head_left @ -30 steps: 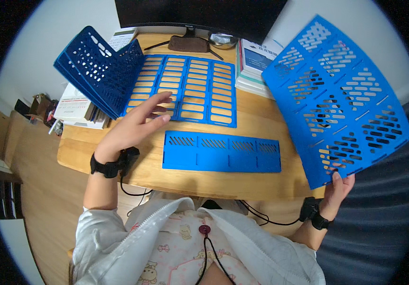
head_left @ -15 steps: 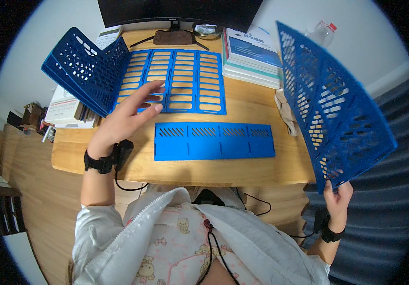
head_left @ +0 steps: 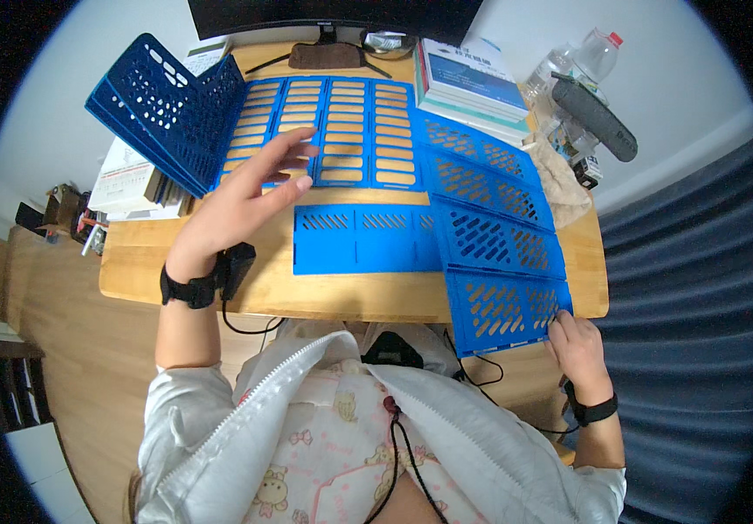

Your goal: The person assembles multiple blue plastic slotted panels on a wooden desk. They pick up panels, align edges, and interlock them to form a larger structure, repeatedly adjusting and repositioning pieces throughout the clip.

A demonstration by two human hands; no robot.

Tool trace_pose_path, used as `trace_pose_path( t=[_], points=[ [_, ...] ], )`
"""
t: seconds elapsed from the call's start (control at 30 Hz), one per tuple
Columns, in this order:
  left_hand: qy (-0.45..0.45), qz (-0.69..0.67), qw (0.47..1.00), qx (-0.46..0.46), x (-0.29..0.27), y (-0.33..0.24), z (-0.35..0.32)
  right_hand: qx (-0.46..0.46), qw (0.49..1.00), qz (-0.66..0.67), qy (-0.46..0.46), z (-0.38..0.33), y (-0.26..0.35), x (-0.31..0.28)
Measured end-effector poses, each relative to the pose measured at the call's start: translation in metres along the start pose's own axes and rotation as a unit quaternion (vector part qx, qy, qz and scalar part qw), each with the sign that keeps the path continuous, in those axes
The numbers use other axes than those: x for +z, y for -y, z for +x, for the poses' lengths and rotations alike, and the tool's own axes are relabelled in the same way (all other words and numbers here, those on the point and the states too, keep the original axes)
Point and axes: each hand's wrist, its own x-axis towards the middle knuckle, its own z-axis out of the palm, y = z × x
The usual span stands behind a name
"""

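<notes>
A flat blue slotted plastic panel (head_left: 333, 131) lies in the middle of the wooden desk (head_left: 184, 271). My left hand (head_left: 245, 196) hovers open over its near left corner, fingers spread. A hinged blue perforated side panel (head_left: 490, 227) lies folded down at the right, reaching past the desk's front edge. My right hand (head_left: 573, 336) grips its near corner. A smaller blue slotted panel (head_left: 359, 240) lies flat in front, partly under the right panel. Folded blue panels (head_left: 158, 109) stand tilted at the left.
A monitor stand (head_left: 324, 52) sits at the back. A stack of books (head_left: 473, 83), plastic bottles (head_left: 582, 61) and a dark grey case (head_left: 595, 113) are at the back right. Papers and books (head_left: 132, 183) lie at the left edge. Cables hang below the desk front.
My right hand has brought the large perforated panel down from upright at the right until it lies flat on the desk. My left hand stayed over the middle panel.
</notes>
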Motion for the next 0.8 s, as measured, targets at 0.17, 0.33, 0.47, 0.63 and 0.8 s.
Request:
trace_pose_path(
  t=[0.17, 0.33, 0.47, 0.63, 0.8],
  points=[
    [-0.011, 0.001, 1.000, -0.015, 0.000, 0.000, -0.002, -0.017, 0.999, -0.032, -0.027, -0.014, -0.017, 0.016],
    [0.007, 0.031, 0.999, -0.025, -0.003, 0.001, -0.003, -0.009, 0.999, -0.042, 0.008, -0.028, -0.028, 0.031],
    [-0.019, 0.017, 1.000, -0.003, 0.001, 0.006, -0.002, -0.003, 0.998, -0.058, 0.027, -0.029, -0.030, 0.038],
    [-0.020, 0.034, 0.999, -0.018, 0.000, 0.004, -0.003, 0.018, 0.994, -0.075, 0.081, -0.019, -0.024, 0.044],
    [0.012, 0.019, 0.998, -0.052, -0.002, -0.002, -0.002, 0.022, 0.994, -0.022, 0.109, -0.007, -0.020, 0.043]
  ],
)
